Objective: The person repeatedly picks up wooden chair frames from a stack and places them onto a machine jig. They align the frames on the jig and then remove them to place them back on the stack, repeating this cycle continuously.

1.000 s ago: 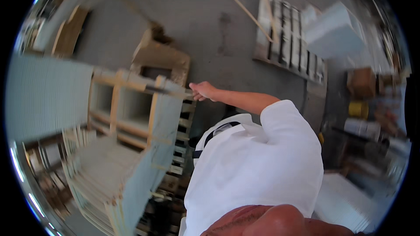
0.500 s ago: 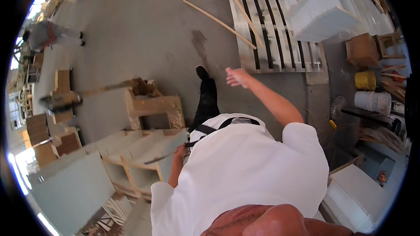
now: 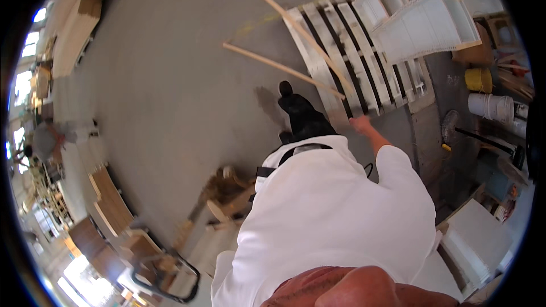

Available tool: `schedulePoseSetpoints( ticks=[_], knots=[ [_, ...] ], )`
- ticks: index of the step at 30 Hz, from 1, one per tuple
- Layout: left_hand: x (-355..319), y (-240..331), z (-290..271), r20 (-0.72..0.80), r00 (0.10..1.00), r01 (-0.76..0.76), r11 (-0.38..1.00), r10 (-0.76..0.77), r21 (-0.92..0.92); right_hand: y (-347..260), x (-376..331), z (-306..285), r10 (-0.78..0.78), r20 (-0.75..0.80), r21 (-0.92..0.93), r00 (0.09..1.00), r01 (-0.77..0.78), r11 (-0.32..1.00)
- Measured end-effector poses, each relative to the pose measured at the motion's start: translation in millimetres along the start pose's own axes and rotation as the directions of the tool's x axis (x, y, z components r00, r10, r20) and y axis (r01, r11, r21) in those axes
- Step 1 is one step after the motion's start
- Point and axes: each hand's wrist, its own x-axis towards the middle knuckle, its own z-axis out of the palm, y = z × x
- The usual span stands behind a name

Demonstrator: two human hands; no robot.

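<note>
My right hand hangs at the end of a bent arm near the near edge of a slatted white pallet. It looks empty, its small fingers loosely apart. My left hand does not show. Two thin wooden strips lie ahead: one strip slants across the pallet, and the other strip runs from the floor onto its left edge. On the pallet's right part rest a long white cabinet box with bare wooden edges and a smaller white box.
Right of me stand a yellow bucket, white buckets and a round fan. A wooden stand is close on my left. Board stacks line the far left, where another person bends over. A black curved handle is lower left.
I have stepped and turned left, so the pallet and strips lie closer. My right hand has swung back toward my body. My left hand, earlier by my hip near a thin dark strip, has left view.
</note>
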Motion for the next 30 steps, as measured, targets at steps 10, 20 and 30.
schedulePoseSetpoints(
  ticks=[10, 20, 30],
  knots=[
    [261, 367, -397, -0.238, 0.971, -0.157, 0.818, 0.026, -0.553, -313, 244, -132, -0.227, -0.24, 0.137, 0.944, 0.265, 0.955],
    [449, 834, -482, 0.092, 0.932, -0.356, 0.934, 0.352, 0.031, -359, 247, -301, 0.299, -0.55, 0.752, 0.78, 0.306, 0.583],
    [611, 1410, -333, 0.367, 0.861, -0.49, 0.379, 0.351, 0.785, -392, 355, -241, 0.665, 0.262, 0.789, 0.699, 0.241, -0.565]
  ],
)
